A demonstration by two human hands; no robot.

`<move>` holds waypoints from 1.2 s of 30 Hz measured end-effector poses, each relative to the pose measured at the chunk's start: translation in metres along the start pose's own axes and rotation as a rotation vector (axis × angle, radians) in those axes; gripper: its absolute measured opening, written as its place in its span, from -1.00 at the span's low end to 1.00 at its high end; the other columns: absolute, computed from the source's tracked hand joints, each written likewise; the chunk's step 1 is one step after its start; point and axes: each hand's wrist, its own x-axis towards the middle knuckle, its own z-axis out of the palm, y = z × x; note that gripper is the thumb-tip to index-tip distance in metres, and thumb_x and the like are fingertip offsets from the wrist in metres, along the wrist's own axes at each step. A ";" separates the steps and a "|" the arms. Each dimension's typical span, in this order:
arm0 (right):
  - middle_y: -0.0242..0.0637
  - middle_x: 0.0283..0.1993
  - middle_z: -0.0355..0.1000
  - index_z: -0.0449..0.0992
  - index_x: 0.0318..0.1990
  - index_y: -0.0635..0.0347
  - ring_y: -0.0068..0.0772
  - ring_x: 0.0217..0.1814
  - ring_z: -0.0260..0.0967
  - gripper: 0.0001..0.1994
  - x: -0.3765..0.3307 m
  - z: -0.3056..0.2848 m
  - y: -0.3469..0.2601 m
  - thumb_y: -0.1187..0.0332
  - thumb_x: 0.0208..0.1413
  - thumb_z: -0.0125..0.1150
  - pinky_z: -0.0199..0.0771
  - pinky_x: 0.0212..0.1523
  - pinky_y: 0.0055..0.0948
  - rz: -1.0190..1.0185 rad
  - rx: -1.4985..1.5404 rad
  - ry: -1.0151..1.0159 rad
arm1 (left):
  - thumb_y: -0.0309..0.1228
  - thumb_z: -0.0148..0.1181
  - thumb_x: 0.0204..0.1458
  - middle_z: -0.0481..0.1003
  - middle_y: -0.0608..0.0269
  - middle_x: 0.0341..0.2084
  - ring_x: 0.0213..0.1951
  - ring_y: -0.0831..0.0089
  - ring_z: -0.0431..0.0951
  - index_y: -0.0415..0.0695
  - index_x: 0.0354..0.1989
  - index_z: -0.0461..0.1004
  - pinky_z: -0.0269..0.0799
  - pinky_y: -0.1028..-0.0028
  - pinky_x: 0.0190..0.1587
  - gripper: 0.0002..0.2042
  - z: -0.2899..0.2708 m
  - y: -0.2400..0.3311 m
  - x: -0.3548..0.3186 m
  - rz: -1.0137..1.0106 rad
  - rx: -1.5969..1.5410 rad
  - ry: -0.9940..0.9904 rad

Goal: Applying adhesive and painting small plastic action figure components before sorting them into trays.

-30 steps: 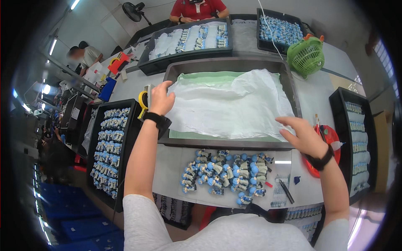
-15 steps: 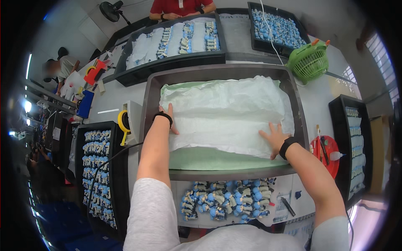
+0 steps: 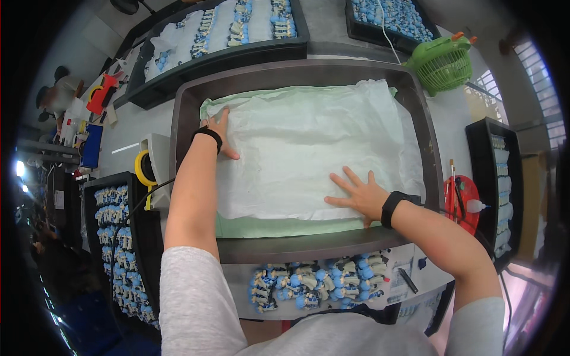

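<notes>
A crinkled white sheet (image 3: 303, 148) lies spread inside a large dark brown tray (image 3: 309, 248). Beneath it is a pale green sheet (image 3: 285, 229), whose strip shows along the tray's near side and at the far corners. My left hand (image 3: 221, 133) rests near the white sheet's left edge, thumb and fingers apart. Spread flat, my right hand (image 3: 359, 197) touches the sheet's near right part. Neither hand grips anything. Between my body and the tray lies a group of small blue-headed figurines (image 3: 320, 282).
Figurine rows fill a black tray (image 3: 133, 237) at left, another far tray (image 3: 231, 54) and one at right (image 3: 475, 139). A yellow tape dispenser (image 3: 157, 157), a green basket (image 3: 442, 64), a red dish (image 3: 469, 204) and a black marker (image 3: 408, 280) surround the brown tray.
My left hand has moved farther away along the sheet's left side. My right hand has shifted left over the sheet. The white sheet looks flatter, and the view has shifted.
</notes>
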 end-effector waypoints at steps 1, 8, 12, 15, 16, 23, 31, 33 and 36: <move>-0.18 0.32 -0.37 -0.02 0.18 -0.46 0.07 0.31 -0.35 0.03 -0.003 0.001 0.002 0.06 -0.63 0.46 0.23 -0.12 0.21 -0.002 0.004 0.000 | -0.10 0.50 -0.72 -0.38 -0.07 0.22 0.24 -0.03 -0.25 0.22 0.22 -0.49 0.00 0.17 0.18 0.33 0.003 -0.002 0.002 -0.021 -0.017 0.037; -0.12 0.23 -0.05 0.31 0.03 -0.25 -0.04 0.22 -0.04 -0.35 -0.019 -0.010 0.022 0.14 -0.39 0.36 0.31 -0.13 0.03 -0.269 -0.124 -0.001 | -0.08 0.50 -0.75 -0.16 -0.20 0.16 0.18 0.03 -0.03 0.04 0.23 -0.42 0.06 0.28 0.15 0.33 -0.004 -0.014 0.018 0.016 0.068 -0.009; -0.21 -0.39 0.40 0.45 -0.36 0.21 -0.20 -0.35 0.35 -0.84 0.024 -0.026 0.005 0.49 -0.18 0.04 0.35 -0.36 -0.33 -0.223 0.432 0.412 | -0.23 0.31 -0.35 0.31 -0.14 -0.07 -0.03 0.10 0.34 -0.16 0.18 -0.08 0.23 0.37 0.02 -0.12 -0.043 -0.002 0.001 0.249 0.175 -0.036; -0.16 -0.13 0.30 0.33 -0.09 0.06 -0.19 -0.19 0.29 -0.63 0.077 -0.048 -0.036 0.50 -0.16 -0.02 0.37 -0.29 -0.31 -0.301 0.500 0.809 | -0.33 0.13 -0.15 0.33 -0.07 -0.08 -0.03 0.12 0.34 -0.21 0.11 0.10 0.26 0.35 -0.02 -0.40 -0.052 0.000 0.002 0.368 0.205 0.042; -0.11 0.04 0.15 0.27 -0.01 -0.09 -0.08 -0.04 0.21 -0.59 0.091 -0.059 -0.055 0.43 -0.10 -0.01 0.36 -0.25 -0.20 -0.304 0.540 0.806 | -0.30 0.15 -0.16 0.34 -0.07 -0.09 -0.03 0.13 0.34 -0.22 0.11 0.11 0.26 0.36 -0.02 -0.39 -0.050 -0.002 0.013 0.328 0.208 -0.010; -0.43 0.30 -0.15 0.35 0.00 -0.31 -0.05 0.35 -0.42 -0.66 0.107 -0.057 -0.096 0.23 0.04 -0.15 -0.16 0.10 0.30 -0.481 0.199 -0.064 | -0.22 0.53 -0.78 -0.36 -0.15 0.21 0.18 -0.10 -0.06 0.15 0.24 -0.38 0.07 0.20 0.14 0.32 -0.013 -0.009 0.003 0.066 0.150 -0.032; -0.14 -0.43 0.42 0.47 -0.44 0.21 -0.12 -0.30 0.35 -0.81 0.081 -0.047 -0.023 0.55 -0.26 -0.07 0.33 -0.26 -0.26 -0.217 0.908 0.852 | -0.12 0.51 -0.81 -0.38 -0.10 0.22 0.21 -0.12 -0.23 0.12 0.24 -0.36 -0.05 0.16 0.20 0.33 -0.009 -0.004 -0.010 0.010 0.074 -0.049; -0.12 -0.31 0.39 0.44 -0.35 0.18 -0.07 -0.18 0.27 -0.76 0.074 -0.040 0.032 0.56 -0.28 -0.02 0.27 -0.21 -0.16 0.220 0.768 1.088 | -0.14 0.52 -0.82 -0.35 -0.11 0.21 0.21 -0.12 -0.23 0.10 0.24 -0.35 -0.04 0.15 0.19 0.33 -0.011 0.001 -0.007 0.054 0.045 -0.003; -0.02 0.09 0.12 0.30 -0.04 0.08 0.12 0.16 -0.05 -0.58 0.057 -0.023 0.080 0.39 -0.18 0.03 0.11 -0.05 0.10 0.733 0.509 0.981 | -0.20 0.53 -0.85 -0.41 -0.11 0.21 0.23 -0.09 -0.32 0.15 0.24 -0.36 -0.08 0.16 0.21 0.35 -0.004 0.001 0.004 0.068 0.022 0.043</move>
